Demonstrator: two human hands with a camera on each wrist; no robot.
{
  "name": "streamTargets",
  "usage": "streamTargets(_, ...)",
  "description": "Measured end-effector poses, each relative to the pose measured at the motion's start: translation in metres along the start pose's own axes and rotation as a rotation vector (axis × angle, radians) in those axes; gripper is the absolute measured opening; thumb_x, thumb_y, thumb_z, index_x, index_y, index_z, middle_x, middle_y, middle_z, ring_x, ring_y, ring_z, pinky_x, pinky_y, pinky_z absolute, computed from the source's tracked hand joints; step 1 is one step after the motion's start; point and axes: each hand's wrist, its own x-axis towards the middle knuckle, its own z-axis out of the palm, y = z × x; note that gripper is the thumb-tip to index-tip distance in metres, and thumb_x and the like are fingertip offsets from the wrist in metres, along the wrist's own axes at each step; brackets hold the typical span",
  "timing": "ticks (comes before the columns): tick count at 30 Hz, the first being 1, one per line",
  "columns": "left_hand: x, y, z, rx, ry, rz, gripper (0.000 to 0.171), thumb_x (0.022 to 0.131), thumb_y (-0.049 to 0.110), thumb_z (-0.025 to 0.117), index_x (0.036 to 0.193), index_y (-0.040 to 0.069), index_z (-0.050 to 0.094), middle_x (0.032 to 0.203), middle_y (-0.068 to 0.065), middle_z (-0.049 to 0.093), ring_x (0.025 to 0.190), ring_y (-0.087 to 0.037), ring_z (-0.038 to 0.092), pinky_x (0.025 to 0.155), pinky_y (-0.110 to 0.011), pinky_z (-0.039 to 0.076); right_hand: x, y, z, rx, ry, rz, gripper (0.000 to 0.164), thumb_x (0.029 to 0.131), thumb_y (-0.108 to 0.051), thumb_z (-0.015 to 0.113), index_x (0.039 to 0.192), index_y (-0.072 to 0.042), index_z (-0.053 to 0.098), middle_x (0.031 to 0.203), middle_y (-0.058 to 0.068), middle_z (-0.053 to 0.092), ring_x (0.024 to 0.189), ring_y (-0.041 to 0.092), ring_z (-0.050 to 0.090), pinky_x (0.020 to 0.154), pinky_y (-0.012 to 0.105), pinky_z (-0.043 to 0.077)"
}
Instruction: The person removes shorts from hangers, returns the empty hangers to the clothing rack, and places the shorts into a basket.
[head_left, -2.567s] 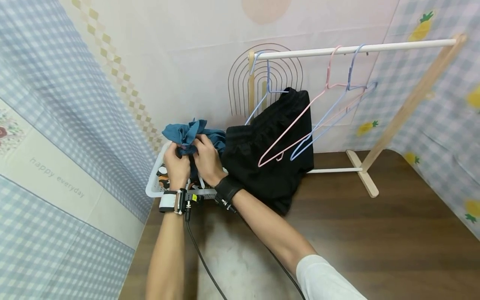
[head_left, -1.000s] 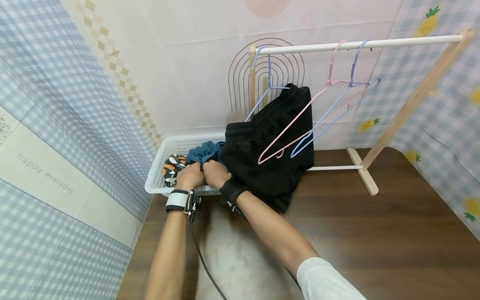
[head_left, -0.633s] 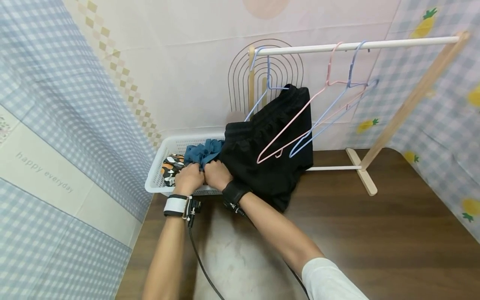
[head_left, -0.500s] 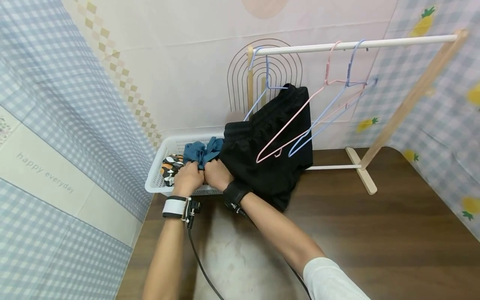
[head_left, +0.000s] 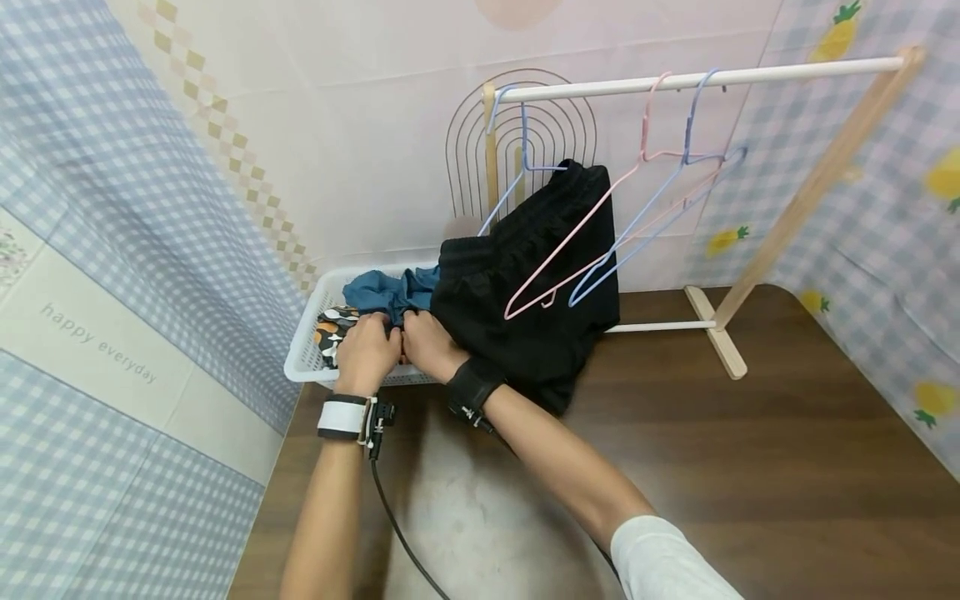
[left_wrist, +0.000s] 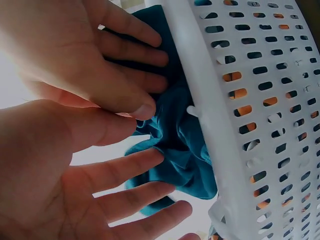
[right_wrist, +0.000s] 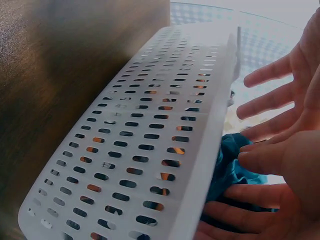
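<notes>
A crumpled teal garment (head_left: pixel 381 290) lies in a white perforated basket (head_left: pixel 297 354). Beside it, at the left end, is a black, orange and white patterned cloth (head_left: pixel 328 337). My left hand (head_left: pixel 366 354) is over the basket's near rim. Its fingers are spread and fairly straight against the teal cloth (left_wrist: pixel 177 150) in the left wrist view. Close beside it, my right hand (head_left: pixel 431 343) has extended fingers resting on the same cloth, thumb near the left thumb. In the right wrist view, the basket wall (right_wrist: pixel 130 135) hides part of the garment.
Black shorts (head_left: pixel 525 308) hang from a blue hanger (head_left: pixel 525 142) and overlap the basket's right end. A pink hanger (head_left: pixel 577 242) and another blue hanger (head_left: pixel 660 204) hang on the white rail (head_left: pixel 592 88). The rack's wooden foot (head_left: pixel 716 333) stands on the brown tabletop (head_left: pixel 750 467).
Both hands lowered the teal garment from above the basket into it. Most recently the garment's upper part spread leftward, and the left hand's fingers loosened and shifted slightly left.
</notes>
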Motion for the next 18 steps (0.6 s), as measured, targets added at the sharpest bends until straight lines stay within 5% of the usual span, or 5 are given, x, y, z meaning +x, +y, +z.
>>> streamTargets(9, -0.01, 0.007, -0.008, 0.009, 0.042, -0.004, 0.043, 0.108, 0.028, 0.056, 0.136, -0.002, 0.067, 0.131, -0.026, 0.067, 0.109, -0.049, 0.067, 0.083, -0.064, 0.057, -0.008, -0.01, -0.018, -0.07, -0.065, 0.029, 0.022, 0.113, -0.017, 0.051, 0.117, -0.005, 0.068, 0.105, 0.011, 0.067, 0.093, 0.023, 0.067, 0.078, 0.03, 0.054)
streamTargets(18, -0.025, 0.015, -0.017, -0.033, 0.126, 0.027, 0.04, 0.108, 0.027, 0.057, 0.135, -0.001, 0.068, 0.124, -0.026, 0.07, 0.099, -0.046, 0.069, 0.073, -0.06, 0.058, -0.026, -0.015, -0.033, -0.064, 0.003, -0.072, 0.017, 0.107, -0.016, 0.063, 0.119, -0.005, 0.065, 0.111, 0.012, 0.065, 0.1, 0.022, 0.063, 0.088, 0.029, 0.054)
